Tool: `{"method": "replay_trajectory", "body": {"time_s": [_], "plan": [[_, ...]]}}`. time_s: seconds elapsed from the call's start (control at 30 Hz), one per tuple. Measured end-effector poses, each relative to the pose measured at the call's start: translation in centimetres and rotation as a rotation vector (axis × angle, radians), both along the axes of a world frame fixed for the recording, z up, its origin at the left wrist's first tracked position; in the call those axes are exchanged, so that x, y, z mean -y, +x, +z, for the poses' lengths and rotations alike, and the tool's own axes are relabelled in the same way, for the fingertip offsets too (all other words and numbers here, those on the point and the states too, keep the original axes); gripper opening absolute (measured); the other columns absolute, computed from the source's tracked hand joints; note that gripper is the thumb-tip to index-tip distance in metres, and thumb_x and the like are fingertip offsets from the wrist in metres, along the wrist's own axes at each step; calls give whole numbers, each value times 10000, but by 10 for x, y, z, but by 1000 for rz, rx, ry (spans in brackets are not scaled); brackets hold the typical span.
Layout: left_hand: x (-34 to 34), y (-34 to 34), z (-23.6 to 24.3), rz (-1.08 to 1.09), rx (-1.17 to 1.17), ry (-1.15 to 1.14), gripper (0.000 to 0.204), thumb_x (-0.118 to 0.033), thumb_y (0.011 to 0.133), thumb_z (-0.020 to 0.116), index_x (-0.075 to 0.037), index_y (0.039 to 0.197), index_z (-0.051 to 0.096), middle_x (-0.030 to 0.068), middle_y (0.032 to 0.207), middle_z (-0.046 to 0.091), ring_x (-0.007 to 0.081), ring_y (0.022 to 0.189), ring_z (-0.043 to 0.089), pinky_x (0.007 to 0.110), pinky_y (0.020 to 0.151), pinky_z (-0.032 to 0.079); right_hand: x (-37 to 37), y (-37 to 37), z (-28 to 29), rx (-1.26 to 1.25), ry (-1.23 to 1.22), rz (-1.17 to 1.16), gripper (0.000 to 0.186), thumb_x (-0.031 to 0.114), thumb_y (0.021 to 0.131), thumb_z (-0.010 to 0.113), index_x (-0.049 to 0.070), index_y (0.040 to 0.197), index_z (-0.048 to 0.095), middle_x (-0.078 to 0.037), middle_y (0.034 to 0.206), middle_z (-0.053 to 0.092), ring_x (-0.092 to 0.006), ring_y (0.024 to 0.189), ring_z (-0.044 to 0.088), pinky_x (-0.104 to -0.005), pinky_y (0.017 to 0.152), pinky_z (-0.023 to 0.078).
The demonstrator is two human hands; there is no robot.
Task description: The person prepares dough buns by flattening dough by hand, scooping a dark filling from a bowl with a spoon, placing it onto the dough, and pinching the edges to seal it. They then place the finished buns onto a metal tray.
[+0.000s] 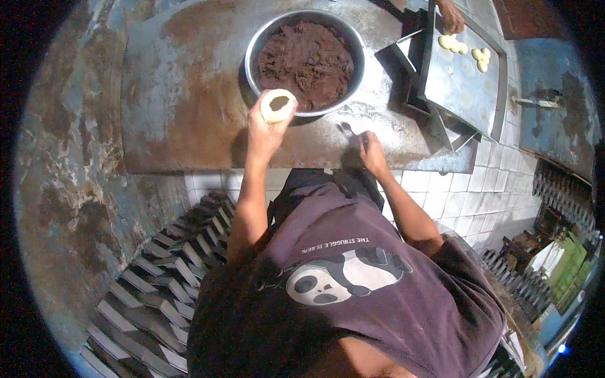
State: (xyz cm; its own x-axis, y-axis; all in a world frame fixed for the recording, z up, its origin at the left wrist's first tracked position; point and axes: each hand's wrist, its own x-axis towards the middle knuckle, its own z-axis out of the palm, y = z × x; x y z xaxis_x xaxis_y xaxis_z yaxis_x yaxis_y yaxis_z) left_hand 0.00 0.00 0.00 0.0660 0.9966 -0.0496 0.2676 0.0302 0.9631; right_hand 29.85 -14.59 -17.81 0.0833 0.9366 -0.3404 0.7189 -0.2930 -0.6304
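Note:
My left hand (268,132) is closed round a pale, round piece of dough (274,115) with a dark centre, held at the near-left rim of a large metal bowl (251,68). That bowl holds a crumbly dark brown mass (304,60). My right hand (372,151) grips a metal spoon (348,130) low over the metal worktop (183,94), to the right of and nearer than the bowl.
Stacked metal trays (466,94) stand at the right. On the top one lie several pale dough pieces (452,44), with a co-worker's hand (451,19) beside them. Stacks of angled metal moulds (151,283) sit below left; a tiled wall (485,195) runs along the right.

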Motion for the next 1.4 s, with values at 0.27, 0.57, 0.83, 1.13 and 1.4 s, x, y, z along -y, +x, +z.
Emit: {"method": "replay_trajectory", "body": {"time_s": [0.27,0.57,0.83,1.13,1.4], "plan": [[0,50,50,-376,25,-21,337,-170,831,852,-5,1065,674,98,943,744,158,883,699,338,825,550,-113,-38,255,-418,494,334,730,357,770,899,102,1388,605,-150,1322,572,-290,1197,609,-394,996,527],[0,67,93,-589,486,-291,456,-61,831,805,-35,1235,596,28,1077,688,149,1051,653,311,922,534,-122,-1,289,-815,147,158,301,269,908,798,19,1067,750,-71,1054,735,-183,947,705,-338,867,552],[20,131,94,-362,659,-409,243,-180,951,643,-32,1144,635,24,1023,676,40,733,570,203,596,409,-107,41,350,-196,752,527,740,224,781,873,105,1442,561,-154,1314,544,-267,1051,661,-377,903,566],[40,231,144,-361,514,-168,328,-269,999,605,-65,1244,529,-4,943,582,32,697,507,183,565,378,-101,136,362,-417,683,356,271,124,881,790,38,1136,760,-116,957,710,-191,847,689,-318,716,568],[44,298,142,-200,716,-244,250,-149,984,570,-34,1206,572,58,1064,640,26,676,500,192,556,397,-95,182,359,-330,894,399,520,248,828,842,113,1307,691,-119,1079,680,-296,1012,688,-372,870,576]]}}
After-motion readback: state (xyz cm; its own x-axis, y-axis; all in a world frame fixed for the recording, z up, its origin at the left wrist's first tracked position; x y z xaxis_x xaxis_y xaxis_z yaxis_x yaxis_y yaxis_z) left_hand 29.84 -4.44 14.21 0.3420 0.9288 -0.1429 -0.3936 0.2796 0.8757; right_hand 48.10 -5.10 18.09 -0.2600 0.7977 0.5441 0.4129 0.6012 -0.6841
